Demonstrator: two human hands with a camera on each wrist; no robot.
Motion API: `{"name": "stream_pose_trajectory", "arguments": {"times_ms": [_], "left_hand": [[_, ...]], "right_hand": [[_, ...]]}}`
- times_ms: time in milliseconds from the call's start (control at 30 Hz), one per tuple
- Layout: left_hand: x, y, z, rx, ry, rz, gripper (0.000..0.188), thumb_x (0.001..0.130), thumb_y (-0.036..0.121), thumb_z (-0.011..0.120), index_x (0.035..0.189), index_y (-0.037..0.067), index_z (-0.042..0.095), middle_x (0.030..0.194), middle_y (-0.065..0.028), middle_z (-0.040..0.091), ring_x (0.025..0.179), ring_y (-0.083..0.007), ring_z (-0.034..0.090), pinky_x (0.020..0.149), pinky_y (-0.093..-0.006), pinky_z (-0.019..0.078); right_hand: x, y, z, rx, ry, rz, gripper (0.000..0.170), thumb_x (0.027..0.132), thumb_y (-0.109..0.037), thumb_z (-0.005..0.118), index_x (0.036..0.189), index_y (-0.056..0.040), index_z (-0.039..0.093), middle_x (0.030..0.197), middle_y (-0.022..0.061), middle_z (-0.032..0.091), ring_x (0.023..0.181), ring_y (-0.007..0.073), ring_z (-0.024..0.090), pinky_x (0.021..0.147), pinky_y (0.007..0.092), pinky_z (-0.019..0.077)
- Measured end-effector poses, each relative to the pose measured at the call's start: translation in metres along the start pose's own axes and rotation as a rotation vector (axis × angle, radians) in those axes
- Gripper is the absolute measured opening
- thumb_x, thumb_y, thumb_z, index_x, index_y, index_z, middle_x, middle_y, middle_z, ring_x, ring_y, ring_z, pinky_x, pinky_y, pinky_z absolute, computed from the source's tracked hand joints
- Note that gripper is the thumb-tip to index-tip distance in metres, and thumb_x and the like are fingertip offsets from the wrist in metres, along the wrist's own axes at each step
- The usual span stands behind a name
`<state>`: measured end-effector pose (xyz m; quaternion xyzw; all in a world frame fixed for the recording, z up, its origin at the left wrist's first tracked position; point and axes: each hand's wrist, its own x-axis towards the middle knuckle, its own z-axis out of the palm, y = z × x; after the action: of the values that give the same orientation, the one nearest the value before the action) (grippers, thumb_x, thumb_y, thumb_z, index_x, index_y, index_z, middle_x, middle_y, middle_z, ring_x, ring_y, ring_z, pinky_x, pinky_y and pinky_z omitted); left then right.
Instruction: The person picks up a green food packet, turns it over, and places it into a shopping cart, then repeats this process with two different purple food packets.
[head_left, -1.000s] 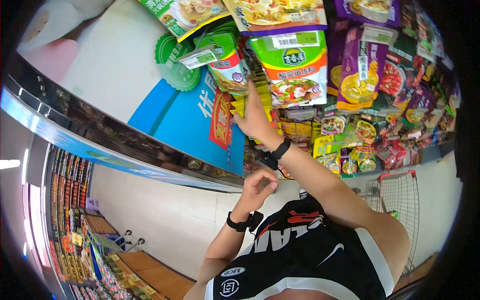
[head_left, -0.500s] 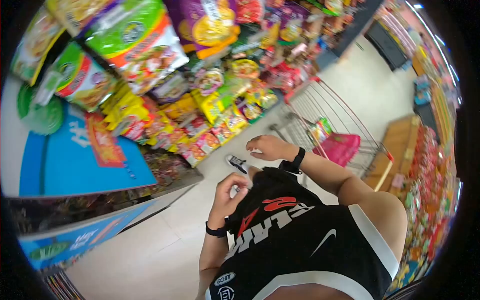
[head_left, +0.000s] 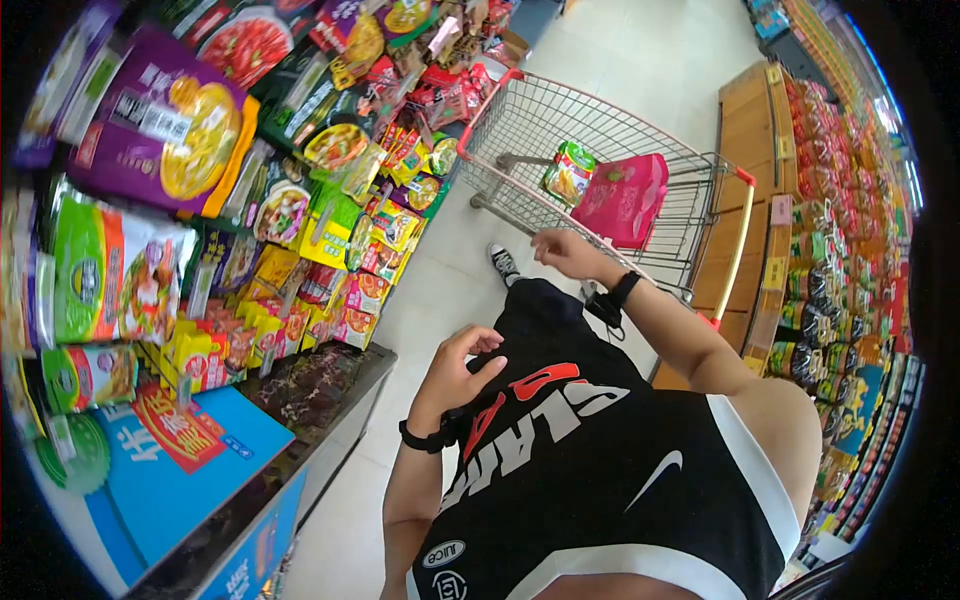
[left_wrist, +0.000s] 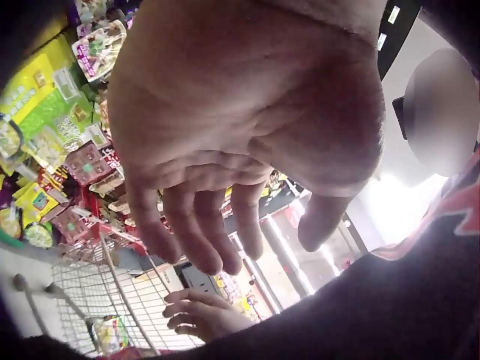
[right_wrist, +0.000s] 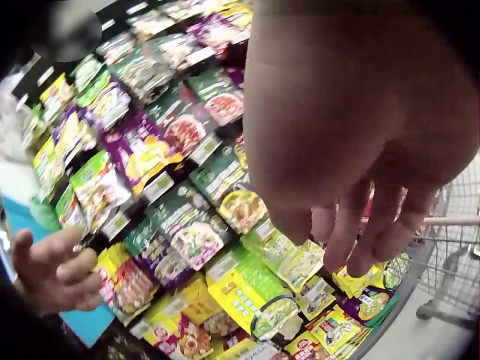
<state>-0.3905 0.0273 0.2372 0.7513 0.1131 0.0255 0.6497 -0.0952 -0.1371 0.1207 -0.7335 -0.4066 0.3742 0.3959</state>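
Observation:
My left hand (head_left: 455,370) hangs in front of my torso, fingers loosely bent and thumb apart, with nothing in it. In the left wrist view its palm (left_wrist: 240,127) shows bare. My right hand (head_left: 575,255) is held out toward the shopping cart (head_left: 560,95), close by its near side and holding nothing. Its fingers (right_wrist: 360,247) droop loosely in the right wrist view. Inside the cart lie a green food packet (head_left: 572,172) and a pink bag (head_left: 622,202).
On the left rises a shelf display of seasoning packets, among them a purple pouch (head_left: 165,125) and a green-and-white pouch (head_left: 120,270). A blue printed panel (head_left: 190,460) edges the display. Wooden shelving (head_left: 750,150) with packaged goods runs along the right, beyond the cart's yellow handle (head_left: 735,250).
The right hand has withdrawn from the packets on the display and swung right toward the cart. The view has turned right, bringing the whole cart in. The left hand stays before the torso.

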Motion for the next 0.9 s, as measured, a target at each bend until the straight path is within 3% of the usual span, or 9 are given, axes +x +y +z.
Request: {"name": "stream_pose_trajectory", "arguments": {"times_ms": [33, 233, 467, 500, 600, 733, 767, 800, 900], "left_hand": [[0.012, 0.004, 0.0, 0.021, -0.022, -0.009, 0.026, 0.087, 0.015, 0.075, 0.108, 0.002, 0.064, 0.098, -0.0102, 0.068, 0.089, -0.0205, 0.066, 0.083, -0.0322, 0.0522], [0.103, 0.012, 0.006, 0.079, -0.082, -0.091, 0.03, 0.086, 0.014, 0.075, 0.111, 0.002, 0.064, 0.101, -0.0114, 0.068, 0.094, -0.0228, 0.067, 0.084, -0.0332, 0.0523], [0.207, 0.012, 0.009, 0.087, -0.175, -0.327, 0.031, 0.086, 0.014, 0.075, 0.112, 0.001, 0.063, 0.103, -0.0115, 0.069, 0.095, -0.0232, 0.067, 0.087, -0.0343, 0.0521], [0.219, 0.012, 0.007, 0.113, -0.198, -0.361, 0.031, 0.085, 0.013, 0.075, 0.112, 0.001, 0.063, 0.104, -0.0114, 0.069, 0.095, -0.0232, 0.067, 0.087, -0.0344, 0.052], [0.24, 0.0, -0.001, 0.124, -0.212, -0.483, 0.031, 0.085, 0.012, 0.075, 0.112, 0.002, 0.063, 0.105, -0.0108, 0.069, 0.096, -0.0227, 0.067, 0.086, -0.0347, 0.0515], [0.264, -0.018, -0.004, 0.125, -0.208, -0.594, 0.03, 0.086, 0.007, 0.07, 0.115, 0.003, 0.062, 0.105, -0.0092, 0.069, 0.096, -0.02, 0.065, 0.088, -0.0337, 0.0499], [0.272, -0.019, -0.002, 0.133, -0.218, -0.617, 0.03, 0.086, 0.006, 0.069, 0.115, 0.003, 0.062, 0.106, -0.009, 0.069, 0.097, -0.0195, 0.065, 0.089, -0.0337, 0.0497], [0.278, -0.02, 0.001, 0.117, -0.224, -0.638, 0.03, 0.086, 0.006, 0.069, 0.115, 0.003, 0.062, 0.106, -0.009, 0.069, 0.097, -0.0194, 0.065, 0.089, -0.0336, 0.0497], [0.298, -0.02, 0.014, 0.074, -0.237, -0.672, 0.031, 0.087, 0.006, 0.069, 0.117, 0.002, 0.061, 0.107, -0.0093, 0.069, 0.098, -0.0195, 0.064, 0.089, -0.0331, 0.0497]], "right_hand": [[0.009, 0.009, -0.005, 0.157, 0.049, 0.039, 0.023, 0.092, -0.01, 0.062, 0.112, -0.0011, 0.06, 0.089, 0.0093, 0.072, 0.079, 0.0161, 0.068, 0.071, 0.032, 0.0545], [0.077, 0.068, -0.062, 0.886, 0.351, 0.402, 0.02, 0.099, -0.012, 0.054, 0.116, -0.0016, 0.056, 0.094, 0.0112, 0.069, 0.076, 0.0166, 0.066, 0.068, 0.0286, 0.0538], [0.136, 0.332, -0.075, 1.417, 0.711, 0.886, 0.029, 0.101, -0.027, 0.055, 0.121, -0.0045, 0.056, 0.108, 0.0123, 0.068, 0.089, 0.0219, 0.066, 0.073, 0.0334, 0.0546], [0.136, 0.332, -0.081, 1.395, 0.768, 0.957, 0.031, 0.102, -0.028, 0.054, 0.121, -0.0033, 0.056, 0.113, 0.0124, 0.066, 0.093, 0.0227, 0.067, 0.075, 0.0317, 0.0553], [0.131, 0.362, -0.085, 1.464, 0.789, 1.052, 0.032, 0.104, -0.028, 0.052, 0.119, 0.0004, 0.055, 0.117, 0.0131, 0.062, 0.098, 0.0225, 0.065, 0.083, 0.0328, 0.0581], [0.136, 0.403, -0.063, 1.601, 0.891, 0.978, 0.029, 0.103, -0.018, 0.049, 0.122, 0.0035, 0.053, 0.124, 0.0151, 0.057, 0.112, 0.0259, 0.058, 0.092, 0.0342, 0.0579], [0.14, 0.409, -0.058, 1.615, 0.877, 0.987, 0.035, 0.102, -0.015, 0.046, 0.131, 0.0054, 0.048, 0.142, 0.0183, 0.047, 0.129, 0.0297, 0.049, 0.104, 0.0372, 0.0521], [0.144, 0.409, -0.056, 1.653, 0.883, 0.999, 0.03, 0.103, -0.019, 0.048, 0.124, 0.0033, 0.047, 0.135, 0.0158, 0.046, 0.124, 0.0285, 0.047, 0.112, 0.0402, 0.0437], [0.158, 0.413, -0.046, 1.818, 0.936, 0.988, 0.049, 0.105, -0.02, 0.046, 0.145, 0.0046, 0.031, 0.155, 0.0188, 0.03, 0.141, 0.0315, 0.035, 0.12, 0.0412, 0.0336]]}}
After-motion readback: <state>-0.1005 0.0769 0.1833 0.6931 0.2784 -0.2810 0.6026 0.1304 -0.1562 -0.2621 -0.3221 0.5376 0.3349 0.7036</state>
